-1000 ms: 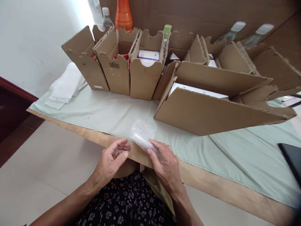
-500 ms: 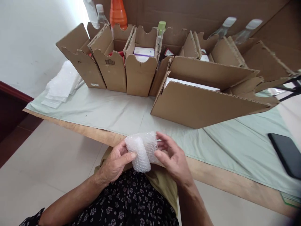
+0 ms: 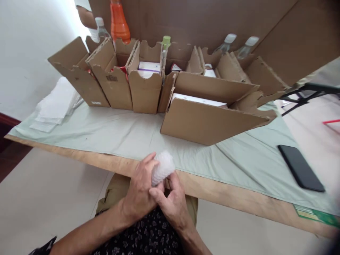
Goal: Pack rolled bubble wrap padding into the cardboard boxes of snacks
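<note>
A small roll of white bubble wrap is held over my lap, close to the table's front edge. My left hand is wrapped round its left side, fingers closed on it. From below and the right, my right hand grips it too, the thumb lying near the left hand. Whether anything is inside the roll cannot be seen. The lower end of the roll is hidden by my fingers.
Several open cardboard boxes stand in a row on the cloth-covered table, with a wider box in front. Bubble wrap sheets lie at the left, a black phone at the right. Bottles stand behind.
The loose flap of bubble wrap is now wound into a compact roll. My hands have come together round it, and the view has shifted to the right.
</note>
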`<state>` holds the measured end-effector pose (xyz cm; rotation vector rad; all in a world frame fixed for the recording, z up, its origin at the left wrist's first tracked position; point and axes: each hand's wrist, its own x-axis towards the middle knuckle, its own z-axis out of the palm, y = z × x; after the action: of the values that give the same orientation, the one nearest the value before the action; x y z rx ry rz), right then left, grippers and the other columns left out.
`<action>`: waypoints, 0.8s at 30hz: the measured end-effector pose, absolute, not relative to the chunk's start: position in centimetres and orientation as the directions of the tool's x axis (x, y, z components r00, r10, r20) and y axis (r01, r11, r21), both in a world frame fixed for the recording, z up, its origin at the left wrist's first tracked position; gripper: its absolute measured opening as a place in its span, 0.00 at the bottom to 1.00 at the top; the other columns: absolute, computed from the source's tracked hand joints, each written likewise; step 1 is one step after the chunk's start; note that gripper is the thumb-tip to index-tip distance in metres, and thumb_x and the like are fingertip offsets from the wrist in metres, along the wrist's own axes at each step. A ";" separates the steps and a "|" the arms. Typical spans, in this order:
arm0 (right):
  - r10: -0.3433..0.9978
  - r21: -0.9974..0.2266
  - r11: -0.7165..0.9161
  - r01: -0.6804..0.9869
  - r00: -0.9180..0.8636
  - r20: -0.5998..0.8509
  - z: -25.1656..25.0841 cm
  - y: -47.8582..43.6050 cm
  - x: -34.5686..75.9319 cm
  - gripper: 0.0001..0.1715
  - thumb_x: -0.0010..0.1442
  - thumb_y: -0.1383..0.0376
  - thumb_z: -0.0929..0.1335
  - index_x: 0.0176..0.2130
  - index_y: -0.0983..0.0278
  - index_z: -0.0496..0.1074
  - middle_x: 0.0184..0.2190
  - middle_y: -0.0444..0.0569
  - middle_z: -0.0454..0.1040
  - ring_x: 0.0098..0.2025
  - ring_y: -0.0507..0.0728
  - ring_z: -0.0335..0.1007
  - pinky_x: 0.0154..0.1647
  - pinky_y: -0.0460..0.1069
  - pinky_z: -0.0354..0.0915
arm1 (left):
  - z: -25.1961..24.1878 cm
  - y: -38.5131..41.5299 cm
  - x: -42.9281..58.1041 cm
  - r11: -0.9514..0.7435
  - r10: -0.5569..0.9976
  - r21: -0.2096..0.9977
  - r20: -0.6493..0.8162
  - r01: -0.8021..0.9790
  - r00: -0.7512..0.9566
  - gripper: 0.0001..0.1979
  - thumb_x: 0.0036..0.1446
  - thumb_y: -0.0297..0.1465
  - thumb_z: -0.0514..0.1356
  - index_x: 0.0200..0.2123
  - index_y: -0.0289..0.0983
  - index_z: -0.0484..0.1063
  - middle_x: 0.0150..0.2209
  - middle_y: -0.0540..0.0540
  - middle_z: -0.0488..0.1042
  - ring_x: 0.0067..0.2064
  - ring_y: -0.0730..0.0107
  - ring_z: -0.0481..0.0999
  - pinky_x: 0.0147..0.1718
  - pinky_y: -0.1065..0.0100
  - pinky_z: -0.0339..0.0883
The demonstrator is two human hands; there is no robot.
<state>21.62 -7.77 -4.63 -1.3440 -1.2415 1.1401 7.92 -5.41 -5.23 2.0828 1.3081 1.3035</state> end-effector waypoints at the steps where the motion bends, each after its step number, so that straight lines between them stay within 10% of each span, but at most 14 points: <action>1: 0.990 -0.991 -0.113 0.064 0.094 -0.107 -4.8 -7.7 21.7 0.37 0.59 0.41 0.74 0.56 0.64 0.74 0.51 0.57 0.81 0.51 0.66 0.79 0.52 0.58 0.77 | -5.3 -5.8 8.1 -0.525 0.846 0.695 0.492 0.492 0.206 0.27 0.60 0.24 0.63 0.62 0.38 0.64 0.64 0.32 0.71 0.65 0.51 0.74 0.61 0.51 0.73; 6: 0.953 -0.967 -0.195 -0.166 0.202 -0.227 -5.5 -7.6 22.5 0.34 0.63 0.44 0.72 0.58 0.63 0.74 0.53 0.57 0.80 0.51 0.63 0.79 0.54 0.57 0.75 | -5.3 -6.6 7.7 -0.208 0.944 0.944 0.126 0.255 0.303 0.35 0.63 0.28 0.61 0.72 0.41 0.55 0.66 0.33 0.71 0.62 0.53 0.78 0.58 0.54 0.77; 9: 0.973 -0.985 -0.120 -0.124 0.180 -0.141 -5.3 -7.7 23.8 0.37 0.62 0.46 0.73 0.63 0.60 0.71 0.60 0.57 0.75 0.54 0.63 0.77 0.55 0.56 0.74 | -5.2 -5.5 7.8 -0.034 0.921 0.977 -0.050 0.210 0.386 0.24 0.67 0.33 0.58 0.65 0.38 0.67 0.60 0.35 0.78 0.57 0.54 0.82 0.54 0.58 0.79; 15: 0.994 -0.975 0.009 0.221 -0.111 -0.016 -1.2 -7.2 30.7 0.40 0.58 0.54 0.77 0.66 0.54 0.70 0.55 0.53 0.79 0.54 0.62 0.77 0.59 0.55 0.72 | -3.7 -2.6 8.0 -0.202 0.858 0.933 0.021 0.299 0.514 0.20 0.61 0.26 0.57 0.55 0.41 0.78 0.50 0.44 0.83 0.48 0.62 0.84 0.48 0.66 0.78; 24: 0.956 -0.708 0.274 0.650 -0.263 0.129 6.9 -4.6 34.8 0.11 0.61 0.62 0.73 0.45 0.53 0.81 0.36 0.45 0.83 0.35 0.57 0.81 0.39 0.50 0.78 | -1.6 1.9 8.8 -0.277 0.626 0.952 0.077 0.129 0.776 0.29 0.55 0.28 0.66 0.60 0.49 0.77 0.49 0.47 0.84 0.45 0.59 0.84 0.44 0.65 0.78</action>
<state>34.84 -4.63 6.90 -1.4407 -2.0009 0.7270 8.80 1.89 -1.56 1.8143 0.5834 0.5372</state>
